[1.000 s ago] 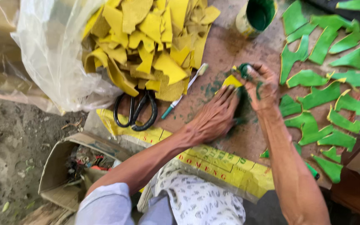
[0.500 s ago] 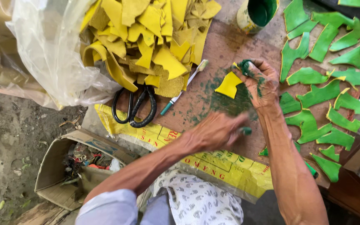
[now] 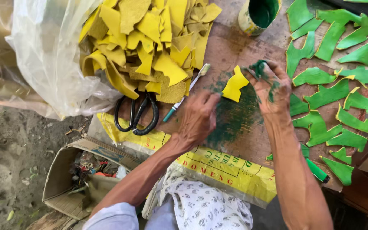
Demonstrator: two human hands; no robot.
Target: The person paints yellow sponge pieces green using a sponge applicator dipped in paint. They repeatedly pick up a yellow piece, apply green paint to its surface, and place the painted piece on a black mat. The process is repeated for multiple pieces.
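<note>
Head view: yellow leather scrap [image 3: 234, 84] lies flat on the green-stained board [image 3: 231, 47], between both hands, long axis running near-left to far-right. Left hand [image 3: 199, 117] sits just near-left of it, palm down, fingertips at its near edge, fingers loosely open, gripping nothing. Right hand [image 3: 271, 87], just right of the scrap, is pinched closed on a green dye dauber [image 3: 258, 67]. Forearms come in from near. Yellow scrap pile [image 3: 150, 42] far left, black scissors [image 3: 136, 113], toothbrush [image 3: 186, 93], dye cup [image 3: 260, 15], green-dyed pieces [image 3: 333, 89] right.
</note>
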